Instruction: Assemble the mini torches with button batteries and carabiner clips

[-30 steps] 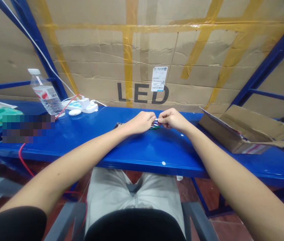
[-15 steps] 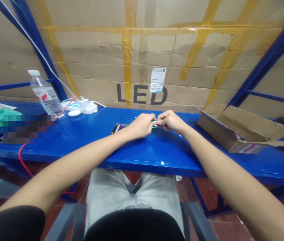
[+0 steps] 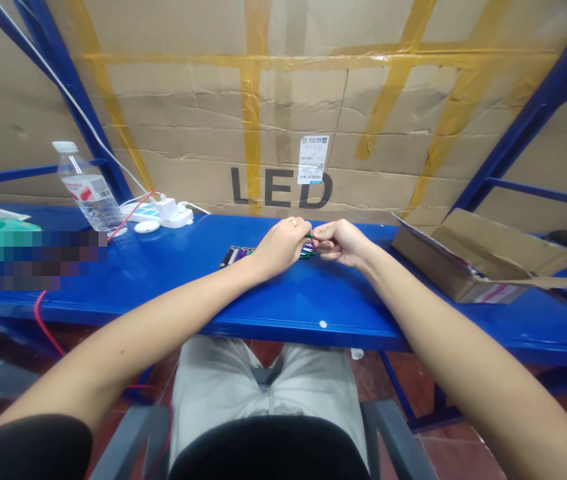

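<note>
My left hand [image 3: 283, 248] is closed around a slim green pen [image 3: 309, 235], most of it hidden by the fingers. The pen's end pokes out on the right, where the thumb and forefinger of my right hand [image 3: 343, 243] pinch it; the other right fingers are loosely curled. Beneath and beside my left hand, several slim pens [image 3: 236, 255] in black, grey, purple and green lie side by side on the blue table [image 3: 273, 300]. My left forearm and hand cover their middle part.
An open cardboard box [image 3: 456, 277] stands at the right. To the left are a water bottle [image 3: 91, 193], a white power strip [image 3: 173, 213] with cables, a small white round object [image 3: 147, 227] and a green packet [image 3: 1, 240]. A large taped carton [image 3: 188, 133] rises behind the table.
My left hand has turned slightly, so its ring now shows. The right hand's lower fingers have loosened, and the green pen's end is lifted a little higher between both hands.
</note>
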`<state>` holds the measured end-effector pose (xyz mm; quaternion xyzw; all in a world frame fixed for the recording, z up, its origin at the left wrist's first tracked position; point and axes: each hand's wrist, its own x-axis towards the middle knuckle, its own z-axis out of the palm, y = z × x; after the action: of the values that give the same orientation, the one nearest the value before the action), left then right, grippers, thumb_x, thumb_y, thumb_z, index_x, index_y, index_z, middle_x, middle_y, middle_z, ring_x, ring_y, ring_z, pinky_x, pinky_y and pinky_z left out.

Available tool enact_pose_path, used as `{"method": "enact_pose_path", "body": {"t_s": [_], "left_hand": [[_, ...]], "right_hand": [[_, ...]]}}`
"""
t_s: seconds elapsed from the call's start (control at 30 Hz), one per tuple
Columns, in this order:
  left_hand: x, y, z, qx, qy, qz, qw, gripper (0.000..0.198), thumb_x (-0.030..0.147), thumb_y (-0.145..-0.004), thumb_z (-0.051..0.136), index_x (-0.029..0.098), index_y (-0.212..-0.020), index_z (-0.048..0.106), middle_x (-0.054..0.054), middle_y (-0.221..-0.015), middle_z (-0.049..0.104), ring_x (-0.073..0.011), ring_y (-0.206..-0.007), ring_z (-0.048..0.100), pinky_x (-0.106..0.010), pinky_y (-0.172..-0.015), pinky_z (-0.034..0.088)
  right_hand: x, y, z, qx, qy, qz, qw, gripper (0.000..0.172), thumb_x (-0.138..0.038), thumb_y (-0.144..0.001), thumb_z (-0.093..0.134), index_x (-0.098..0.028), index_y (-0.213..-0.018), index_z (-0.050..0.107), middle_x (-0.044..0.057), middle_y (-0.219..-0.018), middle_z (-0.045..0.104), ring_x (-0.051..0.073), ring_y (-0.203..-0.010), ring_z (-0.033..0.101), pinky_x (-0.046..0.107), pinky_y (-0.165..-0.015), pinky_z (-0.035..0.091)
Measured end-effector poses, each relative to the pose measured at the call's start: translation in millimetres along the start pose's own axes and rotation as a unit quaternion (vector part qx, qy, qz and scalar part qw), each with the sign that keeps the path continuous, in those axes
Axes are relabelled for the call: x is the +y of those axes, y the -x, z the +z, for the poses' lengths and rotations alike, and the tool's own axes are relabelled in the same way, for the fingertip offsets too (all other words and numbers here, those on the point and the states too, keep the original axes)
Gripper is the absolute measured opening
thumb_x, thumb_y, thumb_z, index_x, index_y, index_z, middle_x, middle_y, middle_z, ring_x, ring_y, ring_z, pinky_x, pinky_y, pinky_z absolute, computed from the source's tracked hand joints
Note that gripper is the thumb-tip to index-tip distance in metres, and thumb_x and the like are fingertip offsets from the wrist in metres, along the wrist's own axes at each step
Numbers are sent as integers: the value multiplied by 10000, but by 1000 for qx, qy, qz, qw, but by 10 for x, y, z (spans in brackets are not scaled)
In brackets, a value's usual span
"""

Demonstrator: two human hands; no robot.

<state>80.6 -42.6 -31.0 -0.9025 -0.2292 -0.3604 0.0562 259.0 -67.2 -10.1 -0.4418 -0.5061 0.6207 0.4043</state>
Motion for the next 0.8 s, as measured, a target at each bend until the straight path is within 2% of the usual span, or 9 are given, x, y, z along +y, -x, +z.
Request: {"method": "enact_pose_path", "body": {"t_s": [0.13,0.23,0.3,0.43,0.53,0.6,0.8], "left_hand": [[-37,2,-16,9,54,-37,998,96,187,-878,595,192,-782,600,-43,-857,688,-187,-807,627,-293,-733,431],[-41,-1,-33,5,107,-36,994,98,193,-865,607,192,-770,582,-18,-818,677,-163,-769,608,-276,-710,416],[-34,-4,-51,-14,136,-41,990,74,212,-886,578,193,-814,572,-12,-805,671,-156,-735,593,-274,-677,405],[-54,-15,-70,-56,173,-104,978,133,238,-950,463,197,-863,554,-22,-813,682,-168,-736,607,-290,-663,417],[-106,-25,-55,-71,195,-126,970,87,213,-916,506,190,-856,565,-25,-820,689,-172,-759,625,-292,-667,438],[-132,-32,-44,-59,213,-120,968,58,207,-887,548,182,-851,586,-24,-835,696,-170,-780,635,-292,-688,454],[-102,-49,-59,-13,227,-104,968,55,175,-848,591,172,-802,622,-17,-827,713,-162,-795,642,-290,-724,462]], "right_hand": [[13,17,13,39,87,-54,994,114,-130,-606,633,-132,-524,553,-20,-401,379,49,-383,229,211,-391,120],[13,23,-5,43,155,-98,982,118,-141,-592,639,-145,-511,553,-21,-400,397,61,-387,261,231,-403,124],[2,30,-16,50,203,-128,970,151,-166,-604,643,-153,-494,540,-28,-391,395,66,-389,277,241,-410,154],[-27,51,-18,64,311,-169,933,185,-211,-631,642,-156,-486,540,-26,-403,437,83,-418,357,254,-448,259],[-24,58,-12,63,355,-190,913,186,-225,-639,634,-151,-489,554,-22,-420,461,87,-440,383,254,-469,280],[-13,55,-8,63,346,-191,916,187,-221,-635,635,-151,-483,550,-22,-416,459,85,-435,379,253,-464,275],[26,30,11,56,195,-131,970,131,-189,-603,643,-148,-501,572,-31,-370,391,65,-370,269,242,-405,154]]}}
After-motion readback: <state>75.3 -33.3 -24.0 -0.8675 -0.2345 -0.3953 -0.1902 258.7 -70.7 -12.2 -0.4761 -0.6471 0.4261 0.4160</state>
